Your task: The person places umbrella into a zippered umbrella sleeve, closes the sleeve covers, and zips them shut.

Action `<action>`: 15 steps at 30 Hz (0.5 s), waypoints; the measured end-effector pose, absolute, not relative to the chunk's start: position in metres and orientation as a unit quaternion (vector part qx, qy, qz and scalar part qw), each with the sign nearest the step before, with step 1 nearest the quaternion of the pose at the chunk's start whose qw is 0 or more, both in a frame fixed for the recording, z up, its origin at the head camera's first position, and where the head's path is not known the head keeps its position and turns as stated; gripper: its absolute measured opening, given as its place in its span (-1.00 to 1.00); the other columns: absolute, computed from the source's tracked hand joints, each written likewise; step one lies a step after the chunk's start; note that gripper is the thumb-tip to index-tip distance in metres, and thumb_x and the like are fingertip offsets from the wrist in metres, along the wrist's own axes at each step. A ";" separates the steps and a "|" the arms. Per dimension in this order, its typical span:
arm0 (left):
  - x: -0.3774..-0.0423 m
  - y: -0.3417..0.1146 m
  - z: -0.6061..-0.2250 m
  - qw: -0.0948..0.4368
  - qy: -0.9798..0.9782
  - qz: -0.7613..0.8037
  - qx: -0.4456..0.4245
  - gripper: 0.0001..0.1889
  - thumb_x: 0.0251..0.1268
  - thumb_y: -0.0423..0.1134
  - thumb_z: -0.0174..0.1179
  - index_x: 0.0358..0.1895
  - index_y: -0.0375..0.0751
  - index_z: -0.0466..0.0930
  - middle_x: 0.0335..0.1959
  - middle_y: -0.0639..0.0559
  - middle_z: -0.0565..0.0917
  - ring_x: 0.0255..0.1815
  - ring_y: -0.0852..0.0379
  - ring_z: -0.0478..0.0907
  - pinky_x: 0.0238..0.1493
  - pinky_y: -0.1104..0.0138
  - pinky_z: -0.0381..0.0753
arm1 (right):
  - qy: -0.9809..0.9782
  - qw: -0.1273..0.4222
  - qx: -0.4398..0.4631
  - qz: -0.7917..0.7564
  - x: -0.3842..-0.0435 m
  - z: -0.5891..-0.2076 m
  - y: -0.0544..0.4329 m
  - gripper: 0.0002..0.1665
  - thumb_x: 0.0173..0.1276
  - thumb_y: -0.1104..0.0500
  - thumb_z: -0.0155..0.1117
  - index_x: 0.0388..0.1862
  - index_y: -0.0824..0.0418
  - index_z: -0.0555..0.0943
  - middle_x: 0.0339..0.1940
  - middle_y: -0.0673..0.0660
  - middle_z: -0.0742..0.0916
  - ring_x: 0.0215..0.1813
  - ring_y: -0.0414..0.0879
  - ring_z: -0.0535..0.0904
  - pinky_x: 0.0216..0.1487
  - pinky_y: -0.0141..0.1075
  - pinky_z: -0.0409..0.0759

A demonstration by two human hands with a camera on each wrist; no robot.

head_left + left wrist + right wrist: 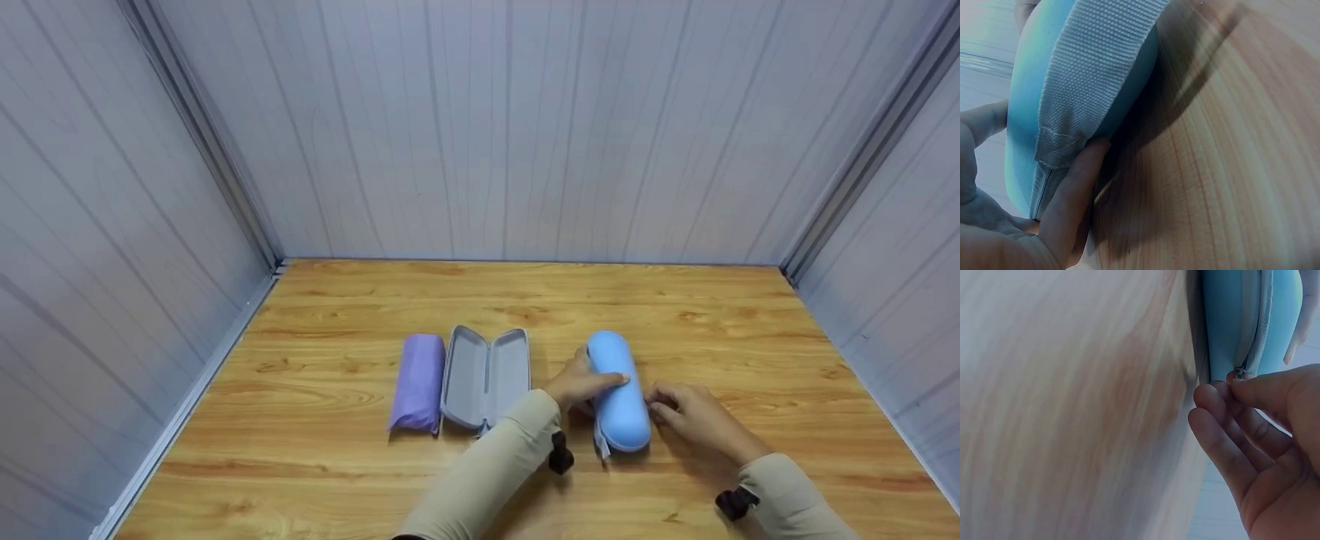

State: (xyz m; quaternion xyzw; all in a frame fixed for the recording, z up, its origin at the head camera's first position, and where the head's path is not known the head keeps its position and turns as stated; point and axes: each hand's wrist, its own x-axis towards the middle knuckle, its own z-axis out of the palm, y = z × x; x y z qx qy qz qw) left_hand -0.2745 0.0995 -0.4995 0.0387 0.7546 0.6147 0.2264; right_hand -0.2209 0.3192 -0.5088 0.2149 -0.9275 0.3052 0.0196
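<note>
A blue hard zip-up glasses case [619, 409] lies on the table, right of centre. My left hand [583, 381] grips it from the left, thumb across its top and fingers around the far side and underneath. A woven strap [1095, 73] hangs from its near end, close to the left fingers. On the case's right side my right hand [1275, 439] pinches the zipper pull [1239, 373] between thumb and fingertips, at the end of the grey zipper track [1255, 320]. The pull itself is mostly hidden by the fingers.
Left of the case a grey glasses case [510, 375] lies spread open, its lining facing up. Beside it is a purple cloth-like wrapped bundle [418, 382]. Pale panel walls [480, 135] enclose the wooden table [322, 465] at the back and both sides.
</note>
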 end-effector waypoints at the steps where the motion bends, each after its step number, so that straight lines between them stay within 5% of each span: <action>1: -0.274 0.099 -0.500 0.227 0.753 0.616 0.040 -0.11 0.20 -0.11 0.43 0.52 -0.18 0.12 0.17 -0.22 0.46 0.05 -0.20 0.56 -0.20 -0.15 0.68 | -0.928 0.018 0.215 0.303 -0.221 -0.508 0.320 -0.85 0.41 0.33 0.29 -0.26 0.08 0.67 -0.29 -0.08 0.73 -0.21 -0.16 0.65 -0.21 -0.24 0.66; 15: -0.277 0.101 -0.501 0.217 0.758 0.614 0.048 -0.09 0.20 -0.13 0.43 0.52 -0.26 0.09 0.24 -0.25 0.43 0.17 -0.20 0.49 0.00 -0.14 0.62 | -0.921 -0.037 0.255 0.291 -0.222 -0.504 0.329 -0.94 0.46 0.22 0.27 -0.22 0.07 0.65 -0.23 -0.11 0.71 -0.14 -0.17 0.63 -0.14 -0.21 0.64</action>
